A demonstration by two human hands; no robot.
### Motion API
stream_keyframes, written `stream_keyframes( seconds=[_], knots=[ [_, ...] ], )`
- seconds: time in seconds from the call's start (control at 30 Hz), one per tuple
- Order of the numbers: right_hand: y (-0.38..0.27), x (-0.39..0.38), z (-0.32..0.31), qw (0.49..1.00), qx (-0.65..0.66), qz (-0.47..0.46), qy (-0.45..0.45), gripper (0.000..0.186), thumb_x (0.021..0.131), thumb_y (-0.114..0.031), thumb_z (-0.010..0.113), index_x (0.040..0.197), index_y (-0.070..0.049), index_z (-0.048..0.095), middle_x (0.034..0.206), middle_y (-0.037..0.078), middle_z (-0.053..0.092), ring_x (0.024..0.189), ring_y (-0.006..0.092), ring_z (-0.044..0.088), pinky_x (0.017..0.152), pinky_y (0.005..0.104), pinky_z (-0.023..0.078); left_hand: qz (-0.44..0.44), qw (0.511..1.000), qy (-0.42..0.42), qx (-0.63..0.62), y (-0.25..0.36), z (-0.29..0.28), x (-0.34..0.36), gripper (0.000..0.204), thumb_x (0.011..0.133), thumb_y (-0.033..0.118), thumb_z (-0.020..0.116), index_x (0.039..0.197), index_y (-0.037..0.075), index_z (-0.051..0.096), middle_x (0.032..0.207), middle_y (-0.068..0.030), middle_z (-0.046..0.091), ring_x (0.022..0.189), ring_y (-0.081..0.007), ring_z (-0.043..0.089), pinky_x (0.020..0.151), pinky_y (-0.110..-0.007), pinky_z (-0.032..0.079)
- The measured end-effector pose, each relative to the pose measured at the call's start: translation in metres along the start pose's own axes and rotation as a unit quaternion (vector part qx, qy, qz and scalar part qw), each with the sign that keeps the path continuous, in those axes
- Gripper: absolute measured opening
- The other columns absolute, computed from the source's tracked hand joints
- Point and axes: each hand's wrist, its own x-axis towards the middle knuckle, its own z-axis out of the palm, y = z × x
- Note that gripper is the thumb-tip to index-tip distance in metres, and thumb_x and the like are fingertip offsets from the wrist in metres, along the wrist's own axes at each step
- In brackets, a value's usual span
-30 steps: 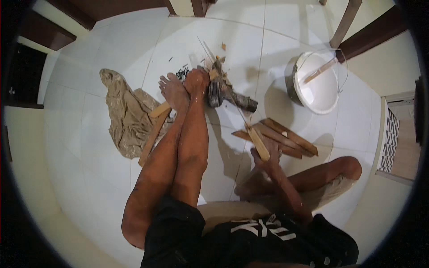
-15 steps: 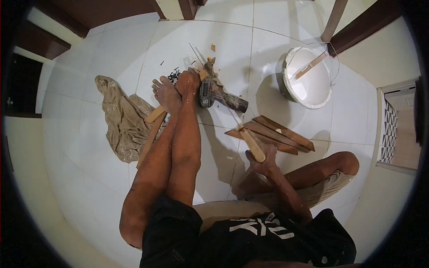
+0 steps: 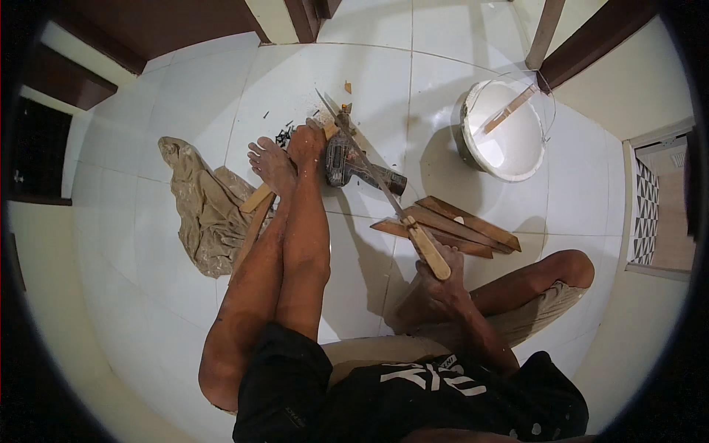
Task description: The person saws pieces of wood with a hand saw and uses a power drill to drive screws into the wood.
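Note:
My right hand (image 3: 444, 280) is closed round the pale wooden handle of a handsaw (image 3: 428, 251). Its long, narrow blade slants away to the upper left, crossing over a dusty cordless drill (image 3: 338, 161) and the end of a wooden strip (image 3: 258, 198). My left hand (image 3: 306, 142) is closed on that strip near its far end, its fingers partly hidden. Beside it my bare foot (image 3: 273, 168) rests on the strip. Whether the blade touches the wood, I cannot tell. Black screws (image 3: 283, 137) lie scattered just beyond the foot, close to some sawdust.
Several brown wood pieces with angled ends (image 3: 461, 225) lie right of the saw. A bucket (image 3: 473, 151) with white contents and a stick (image 3: 509, 109) stands at the far right. A crumpled tan cloth (image 3: 199, 207) and another strip (image 3: 251, 238) lie left, on white tiles.
My right hand has come slightly nearer to me and to the right, drawing the saw back. The blade now shows more plainly across the strip's end. My left hand stays on the strip.

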Motion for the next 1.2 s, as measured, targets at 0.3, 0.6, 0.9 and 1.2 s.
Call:
stream_keyframes(
  seconds=[0.3, 0.6, 0.9, 1.2],
  knots=[
    [0.010, 0.045, -0.011, 0.992, 0.004, -0.049, 0.112, 0.056, 0.069, -0.008, 0.067, 0.123, 0.002, 0.052, 0.075, 0.019, 0.063, 0.064, 0.0338, 0.061, 0.059, 0.0373, 0.048, -0.022, 0.984, -0.166, -0.060, 0.034, -0.040, -0.013, 0.072, 0.072, 0.067, 0.052, 0.098, 0.001, 0.068, 0.102, -0.0233, 0.064, 0.099, -0.0366, 0.061, 0.085, -0.044, 0.047],
    [0.010, 0.017, 0.003, 0.994, 0.078, 0.033, 0.075, 0.054, 0.070, -0.010, 0.068, 0.121, 0.001, 0.054, 0.078, 0.019, 0.064, 0.065, 0.0311, 0.063, 0.061, 0.0352, 0.050, -0.002, 0.982, -0.188, -0.004, 0.035, -0.037, -0.012, 0.074, 0.063, 0.069, 0.058, 0.089, 0.000, 0.069, 0.088, -0.0194, 0.068, 0.084, -0.0328, 0.066, 0.073, -0.040, 0.050],
    [0.011, 0.021, 0.016, 1.000, 0.000, 0.023, -0.002, 0.054, 0.075, -0.023, 0.067, 0.126, -0.010, 0.053, 0.076, 0.015, 0.065, 0.067, 0.0331, 0.063, 0.068, 0.0429, 0.048, 0.015, 0.995, -0.053, -0.081, 0.035, -0.038, -0.025, 0.070, 0.083, 0.066, 0.041, 0.083, 0.002, 0.070, 0.081, -0.0223, 0.066, 0.080, -0.0387, 0.065, 0.072, -0.045, 0.050],
    [0.004, 0.016, 0.020, 0.989, -0.111, 0.092, -0.042, 0.049, 0.077, -0.023, 0.065, 0.124, -0.012, 0.053, 0.077, 0.015, 0.065, 0.069, 0.0334, 0.063, 0.070, 0.0447, 0.049, -0.026, 0.998, 0.000, -0.057, 0.055, -0.031, -0.034, 0.058, 0.095, 0.046, 0.034, 0.084, 0.001, 0.069, 0.081, -0.0249, 0.065, 0.080, -0.0427, 0.063, 0.071, -0.048, 0.049]
  ],
)
